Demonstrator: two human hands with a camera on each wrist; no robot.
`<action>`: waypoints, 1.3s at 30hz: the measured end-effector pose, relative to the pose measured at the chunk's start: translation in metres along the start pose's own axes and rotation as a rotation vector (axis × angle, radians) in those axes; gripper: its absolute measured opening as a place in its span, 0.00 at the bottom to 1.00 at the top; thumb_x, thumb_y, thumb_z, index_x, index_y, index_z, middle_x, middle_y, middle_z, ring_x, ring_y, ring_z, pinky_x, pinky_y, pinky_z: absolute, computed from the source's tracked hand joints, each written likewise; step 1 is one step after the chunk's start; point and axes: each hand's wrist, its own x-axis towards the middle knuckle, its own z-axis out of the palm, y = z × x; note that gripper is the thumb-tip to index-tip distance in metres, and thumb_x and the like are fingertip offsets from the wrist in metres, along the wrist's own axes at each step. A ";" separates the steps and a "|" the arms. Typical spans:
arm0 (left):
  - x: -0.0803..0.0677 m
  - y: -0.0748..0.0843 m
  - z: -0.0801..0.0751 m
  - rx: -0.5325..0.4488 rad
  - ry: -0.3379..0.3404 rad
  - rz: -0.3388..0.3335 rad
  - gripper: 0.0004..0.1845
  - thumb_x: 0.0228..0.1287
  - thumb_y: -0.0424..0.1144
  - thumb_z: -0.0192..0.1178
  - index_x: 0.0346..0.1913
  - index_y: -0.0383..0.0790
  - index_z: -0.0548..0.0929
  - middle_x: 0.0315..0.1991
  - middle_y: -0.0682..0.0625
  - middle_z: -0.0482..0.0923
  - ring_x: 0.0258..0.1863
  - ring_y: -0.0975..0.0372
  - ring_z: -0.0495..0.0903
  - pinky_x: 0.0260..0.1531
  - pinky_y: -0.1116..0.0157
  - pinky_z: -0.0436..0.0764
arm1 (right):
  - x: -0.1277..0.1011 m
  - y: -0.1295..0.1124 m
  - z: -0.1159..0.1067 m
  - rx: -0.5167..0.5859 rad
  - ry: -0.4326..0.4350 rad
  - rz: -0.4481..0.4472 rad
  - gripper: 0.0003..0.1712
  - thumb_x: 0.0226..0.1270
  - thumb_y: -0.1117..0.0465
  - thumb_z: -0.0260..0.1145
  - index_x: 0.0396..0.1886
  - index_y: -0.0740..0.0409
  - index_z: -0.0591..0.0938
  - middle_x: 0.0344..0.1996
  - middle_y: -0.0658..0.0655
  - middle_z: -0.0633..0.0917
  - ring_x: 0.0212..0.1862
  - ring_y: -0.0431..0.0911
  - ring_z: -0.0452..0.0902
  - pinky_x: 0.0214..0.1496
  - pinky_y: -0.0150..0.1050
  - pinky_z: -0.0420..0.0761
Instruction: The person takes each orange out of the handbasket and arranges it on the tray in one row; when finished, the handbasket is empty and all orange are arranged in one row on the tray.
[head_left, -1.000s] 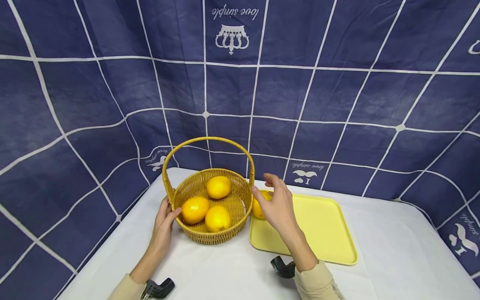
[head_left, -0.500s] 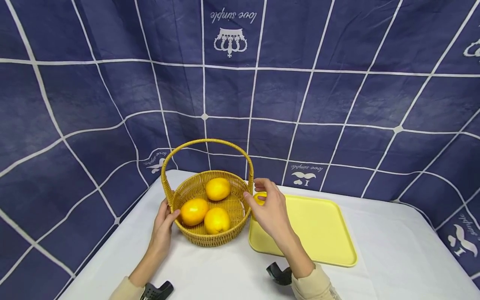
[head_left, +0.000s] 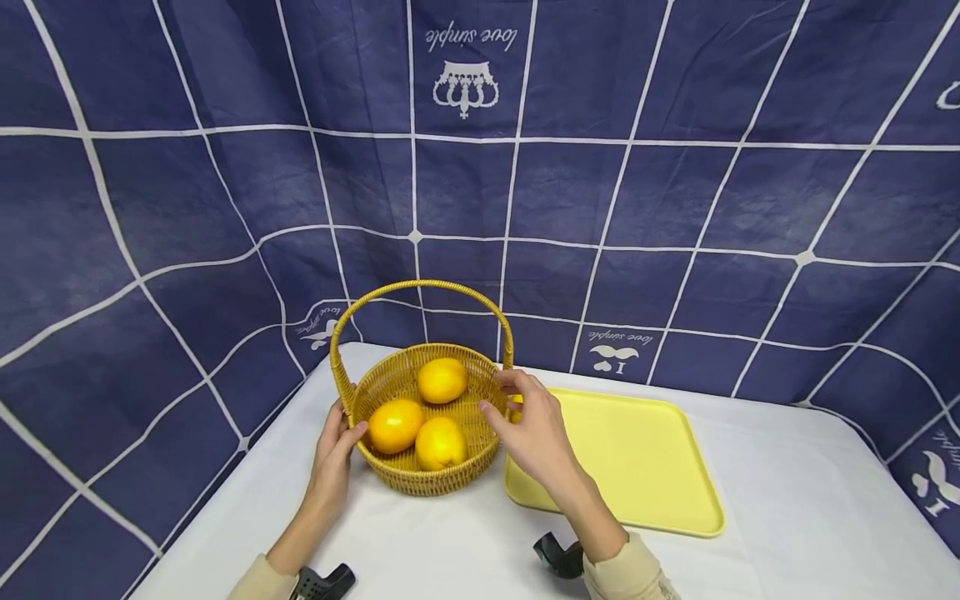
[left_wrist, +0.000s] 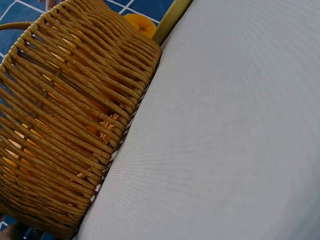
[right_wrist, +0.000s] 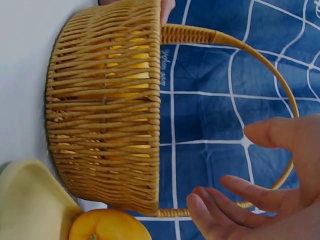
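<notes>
Basket on the table, left of the tray, three fruits inside; left grip grasping its left rim. Right grip released, by its right rim. Tray's far left corner bears one fruit.

The surface is white, with a fine, cloth-like texture. Directly on it, toward the left, a woven basket stands upright on its base. Just to its right a yellow tray lies flat, its near edge reaching nearer than the basket; whether the two touch is unclear.
</notes>
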 end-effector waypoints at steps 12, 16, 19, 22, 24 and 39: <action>-0.004 -0.001 0.001 0.006 0.009 -0.001 0.30 0.82 0.34 0.46 0.83 0.42 0.58 0.75 0.35 0.66 0.73 0.57 0.66 0.65 0.77 0.64 | -0.006 0.001 0.024 -0.075 -0.137 -0.024 0.32 0.68 0.53 0.73 0.68 0.60 0.79 0.59 0.60 0.83 0.62 0.58 0.79 0.65 0.56 0.79; -0.004 -0.002 0.003 0.001 0.002 -0.005 0.30 0.82 0.34 0.46 0.82 0.42 0.59 0.74 0.35 0.67 0.72 0.57 0.67 0.65 0.76 0.65 | -0.007 0.001 0.030 -0.093 -0.157 -0.005 0.32 0.68 0.51 0.73 0.69 0.59 0.78 0.62 0.60 0.82 0.66 0.59 0.76 0.69 0.59 0.75; -0.003 -0.003 0.003 -0.003 -0.008 -0.001 0.30 0.82 0.34 0.46 0.82 0.43 0.58 0.75 0.36 0.66 0.73 0.56 0.65 0.65 0.76 0.64 | -0.005 -0.001 0.034 -0.102 -0.200 0.015 0.34 0.69 0.49 0.73 0.69 0.59 0.78 0.64 0.61 0.81 0.67 0.59 0.75 0.71 0.59 0.74; -0.002 -0.003 0.004 -0.005 -0.017 0.006 0.31 0.82 0.34 0.46 0.83 0.43 0.57 0.77 0.37 0.64 0.74 0.56 0.63 0.66 0.77 0.62 | -0.001 -0.002 0.038 -0.127 -0.279 0.009 0.35 0.69 0.46 0.74 0.68 0.61 0.79 0.63 0.62 0.83 0.66 0.58 0.78 0.69 0.57 0.77; -0.001 -0.003 0.003 -0.007 -0.017 0.005 0.31 0.82 0.34 0.46 0.83 0.43 0.57 0.77 0.37 0.64 0.75 0.56 0.63 0.66 0.77 0.62 | 0.001 -0.003 0.040 -0.152 -0.337 0.002 0.35 0.68 0.44 0.75 0.66 0.62 0.81 0.60 0.61 0.85 0.62 0.56 0.80 0.65 0.54 0.80; -0.004 0.001 0.001 0.008 -0.003 0.001 0.30 0.82 0.35 0.46 0.83 0.43 0.57 0.76 0.34 0.64 0.74 0.56 0.64 0.65 0.77 0.62 | 0.014 -0.012 0.068 -0.446 -0.404 -0.022 0.43 0.52 0.39 0.84 0.60 0.61 0.84 0.50 0.58 0.89 0.52 0.53 0.84 0.53 0.47 0.83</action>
